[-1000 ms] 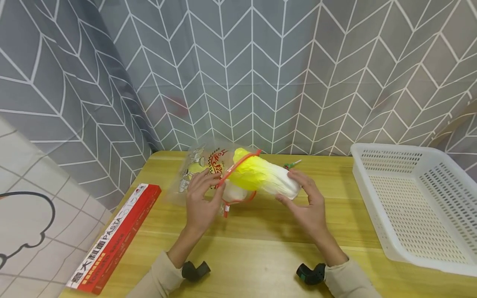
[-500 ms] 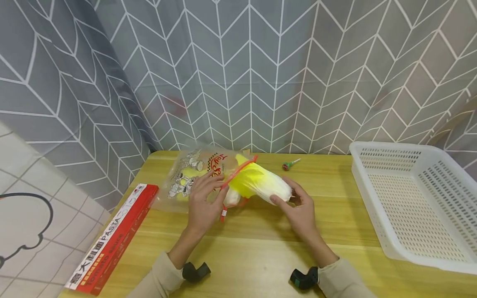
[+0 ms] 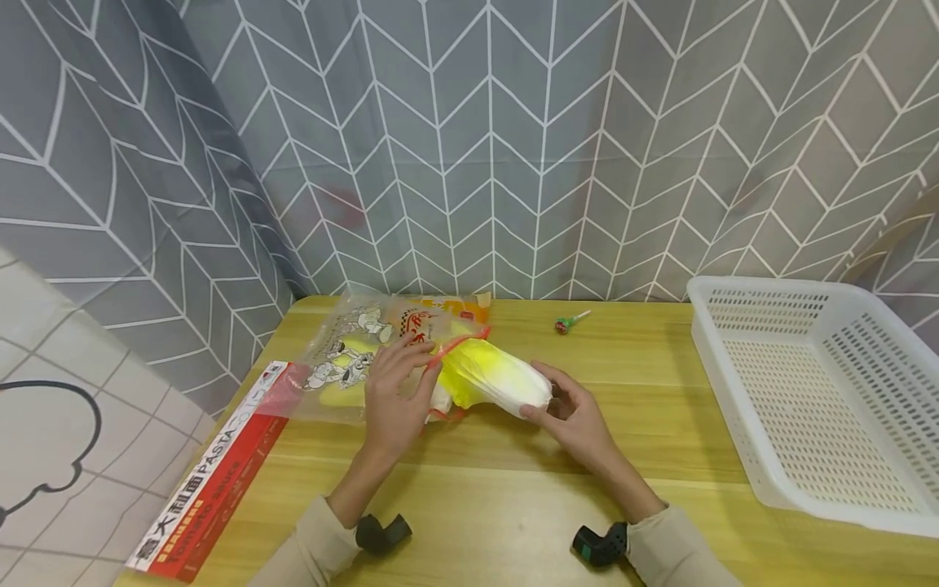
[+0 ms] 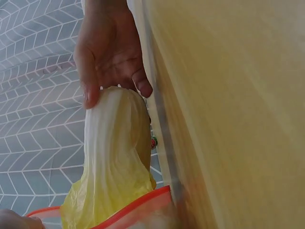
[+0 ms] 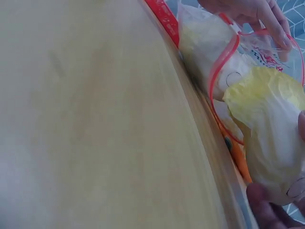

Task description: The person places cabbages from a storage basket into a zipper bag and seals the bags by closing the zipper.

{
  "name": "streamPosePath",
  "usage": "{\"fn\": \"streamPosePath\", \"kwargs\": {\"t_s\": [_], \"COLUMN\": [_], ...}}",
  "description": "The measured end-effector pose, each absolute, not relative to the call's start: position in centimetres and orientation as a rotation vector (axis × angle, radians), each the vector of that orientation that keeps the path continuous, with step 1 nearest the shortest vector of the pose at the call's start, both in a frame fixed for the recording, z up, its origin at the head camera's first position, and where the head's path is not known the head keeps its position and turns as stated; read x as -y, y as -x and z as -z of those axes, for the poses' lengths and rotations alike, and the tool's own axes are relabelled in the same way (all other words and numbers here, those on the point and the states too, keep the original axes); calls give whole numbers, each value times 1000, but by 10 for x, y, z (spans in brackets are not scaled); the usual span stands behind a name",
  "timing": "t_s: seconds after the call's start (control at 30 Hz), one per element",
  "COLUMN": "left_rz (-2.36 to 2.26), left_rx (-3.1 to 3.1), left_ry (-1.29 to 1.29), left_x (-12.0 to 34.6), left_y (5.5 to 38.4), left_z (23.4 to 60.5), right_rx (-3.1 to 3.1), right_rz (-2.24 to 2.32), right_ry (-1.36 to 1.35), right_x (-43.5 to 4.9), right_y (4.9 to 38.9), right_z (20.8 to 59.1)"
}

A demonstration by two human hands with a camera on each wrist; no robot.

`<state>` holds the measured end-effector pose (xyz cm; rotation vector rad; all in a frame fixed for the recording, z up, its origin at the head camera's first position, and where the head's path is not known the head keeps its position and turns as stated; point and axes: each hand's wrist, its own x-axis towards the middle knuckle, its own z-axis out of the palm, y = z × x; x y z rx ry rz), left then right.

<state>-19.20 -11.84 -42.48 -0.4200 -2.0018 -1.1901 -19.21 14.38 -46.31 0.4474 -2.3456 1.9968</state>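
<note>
My right hand [image 3: 575, 420] grips a toy napa cabbage [image 3: 502, 375] by its white base, thumb on the near side. The yellow leafy end lies inside the mouth of a clear zip bag [image 3: 345, 367] with cartoon print and a red zip edge [image 4: 138, 204]. With thumb and fingers my left hand [image 3: 396, 399] pinches that edge, keeping the mouth parted. Inside the bag lies another yellow-and-white cabbage [image 5: 207, 47], seen through the plastic in the right wrist view. In the left wrist view the held cabbage [image 4: 116, 138] points leaf-first into the red-edged opening.
A red pasta box [image 3: 220, 481] lies along the table's left edge, overlapped by the bag's corner. An orange packet [image 3: 473, 310] shows behind the bag. A lollipop [image 3: 563, 325] lies farther back. At right stands a white perforated basket [image 3: 756, 456].
My right hand has moved left with the cabbage, pushing it farther into the bag. The bag has shifted left over the pasta box and lower, uncovering the orange packet. The lollipop has come into full view.
</note>
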Motion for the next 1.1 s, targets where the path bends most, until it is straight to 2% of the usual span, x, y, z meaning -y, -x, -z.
{"fn": "streamPosePath", "kwargs": {"t_s": [0.43, 0.8, 1.1], "left_rz": [1225, 1269, 1297], "left_rx": [2017, 2030, 1998], "left_ry": [384, 291, 272], "left_x": [119, 124, 129], "left_y": [192, 197, 199], "left_z": [421, 423, 421], "right_rx": [2056, 2253, 2088], "right_rz": [-1683, -1798, -1344], "right_ry": [-673, -737, -874], "right_x": [-140, -181, -173], "right_y": [190, 197, 193], "right_z": [451, 424, 414]}}
